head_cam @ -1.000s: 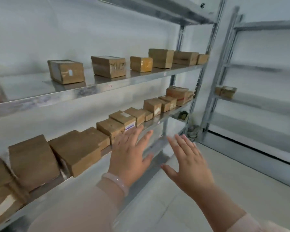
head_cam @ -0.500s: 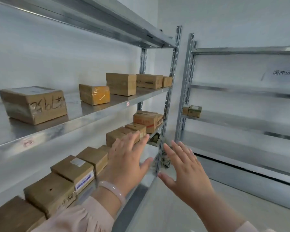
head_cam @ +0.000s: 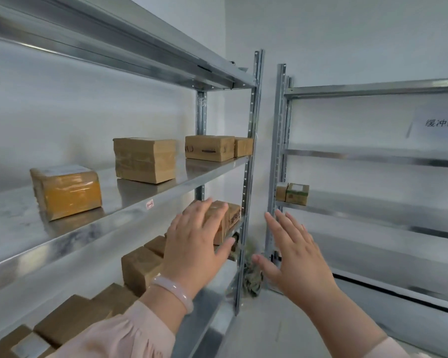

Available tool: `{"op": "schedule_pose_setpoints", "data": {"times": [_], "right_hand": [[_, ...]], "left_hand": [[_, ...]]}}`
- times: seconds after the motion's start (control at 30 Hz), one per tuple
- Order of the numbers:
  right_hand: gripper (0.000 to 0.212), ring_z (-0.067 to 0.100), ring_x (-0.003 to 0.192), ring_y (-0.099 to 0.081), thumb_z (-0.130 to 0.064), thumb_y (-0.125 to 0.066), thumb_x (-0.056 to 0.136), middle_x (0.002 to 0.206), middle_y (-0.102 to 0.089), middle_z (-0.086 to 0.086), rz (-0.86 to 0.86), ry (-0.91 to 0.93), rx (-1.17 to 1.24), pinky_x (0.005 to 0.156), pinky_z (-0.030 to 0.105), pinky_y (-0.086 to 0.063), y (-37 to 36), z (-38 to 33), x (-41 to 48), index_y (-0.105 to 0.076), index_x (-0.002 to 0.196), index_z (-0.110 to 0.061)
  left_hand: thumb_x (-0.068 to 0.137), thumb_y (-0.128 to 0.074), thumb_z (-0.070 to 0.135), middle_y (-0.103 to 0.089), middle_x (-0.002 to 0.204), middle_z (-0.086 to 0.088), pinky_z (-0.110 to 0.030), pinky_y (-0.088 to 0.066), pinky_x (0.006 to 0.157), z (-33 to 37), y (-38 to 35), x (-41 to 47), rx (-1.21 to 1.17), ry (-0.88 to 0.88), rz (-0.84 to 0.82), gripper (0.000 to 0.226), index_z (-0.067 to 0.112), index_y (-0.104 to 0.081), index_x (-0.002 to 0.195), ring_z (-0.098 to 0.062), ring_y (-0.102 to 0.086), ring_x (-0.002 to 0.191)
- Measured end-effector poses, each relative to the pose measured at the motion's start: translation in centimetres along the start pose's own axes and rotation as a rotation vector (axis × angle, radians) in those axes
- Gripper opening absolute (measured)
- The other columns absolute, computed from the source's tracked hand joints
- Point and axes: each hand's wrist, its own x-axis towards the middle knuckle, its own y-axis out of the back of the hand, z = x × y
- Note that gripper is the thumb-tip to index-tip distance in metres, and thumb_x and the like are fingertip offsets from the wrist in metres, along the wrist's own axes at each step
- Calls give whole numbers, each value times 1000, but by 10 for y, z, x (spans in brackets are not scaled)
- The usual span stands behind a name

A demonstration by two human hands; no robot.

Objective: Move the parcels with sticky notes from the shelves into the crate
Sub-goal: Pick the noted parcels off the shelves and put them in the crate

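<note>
Closest to the camera was a pink sleeve [head_cam: 119, 337] and a pale bracelet [head_cam: 173, 293] on the left wrist. Both hands were raised, palms away and fingers spread flat, gripping nothing. The left hand [head_cam: 194, 249] was in front of the lower shelf, its fingertips over a taped parcel [head_cam: 230, 218] at the shelf's far end; couldn't tell if they touched it. The right hand [head_cam: 295, 257] was up by the gap between the two metal racks. More brown parcels [head_cam: 70, 321] ran along that lower shelf. On the shelf above sat a yellow-taped parcel [head_cam: 67, 192], a tall parcel [head_cam: 145, 160], then two more [head_cam: 209, 148] by the post. Two small parcels [head_cam: 292, 193] sat on the right rack [head_cam: 277, 151], below a paper sign [head_cam: 440, 122]. Couldn't make out sticky notes on any.
</note>
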Motion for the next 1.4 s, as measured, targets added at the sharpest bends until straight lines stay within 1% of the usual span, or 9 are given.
{"op": "schedule_pose_setpoints", "data": {"times": [0.1,0.33,0.53,0.67,0.83,0.93,1.1,1.27,1.4], "right_hand": [[84,10,149,3,-68,-40,85,162,-4,-9,12,-11,33,121,33,-3,-9,47,47,-4,153,-35],[82,11,148,-3,-68,-41,85,162,-10,-8,53,71,84,121,31,-3,-21,134,146,-9,153,-35],[84,7,147,-1,-72,-34,81,161,-10,-11,33,92,194,119,28,-2,-65,174,212,-7,152,-39],[81,4,147,3,-70,-38,85,161,-5,-14,27,127,191,116,24,4,-105,192,264,-1,151,-41],[80,-5,139,15,-71,-34,87,161,4,-16,-23,197,180,110,20,12,-150,206,336,3,151,-41],[79,0,145,10,-69,-35,88,161,4,-16,-30,213,206,114,21,7,-168,212,382,0,152,-39],[77,-5,142,10,-72,-33,86,159,2,-20,-58,248,322,117,23,1,-209,213,431,5,148,-47],[72,1,145,4,-72,-33,86,159,-1,-21,-29,273,404,116,27,-6,-233,221,481,2,146,-53],[74,1,146,0,-62,-44,90,160,-10,-16,-25,343,532,116,25,-6,-246,223,519,-8,151,-43]], "left_hand": [[85,-47,60,-46,145,1,-45,-35,108,11,-33,39,16,28,5,64,33,-39,142,-23,-42,132],[88,-51,56,-39,150,4,-41,-28,112,41,-105,131,-5,123,40,63,37,-34,146,-20,-35,138],[89,-50,58,-34,154,6,-41,-31,111,28,-159,192,-19,172,53,63,38,-34,146,-20,-32,140],[88,-53,56,-32,155,4,-44,-32,112,3,-194,240,-34,226,86,64,39,-32,146,-22,-30,142],[88,-60,48,-30,153,4,-40,-30,111,-36,-237,303,-196,307,137,65,40,-32,146,-21,-26,140],[88,-60,48,-28,153,5,-35,-26,111,-56,-259,341,-245,355,160,65,40,-33,146,-20,-25,141],[87,-61,49,-30,153,2,-48,-30,115,-82,-288,399,-276,445,130,66,38,-33,146,-22,-27,142],[85,-61,52,-26,152,3,-46,-30,115,-98,-314,434,-231,540,79,71,42,-27,147,-24,-26,140],[84,-62,53,-15,158,-2,-42,-26,118,-105,-334,451,-137,637,31,77,45,-21,149,-30,-23,143]]}}
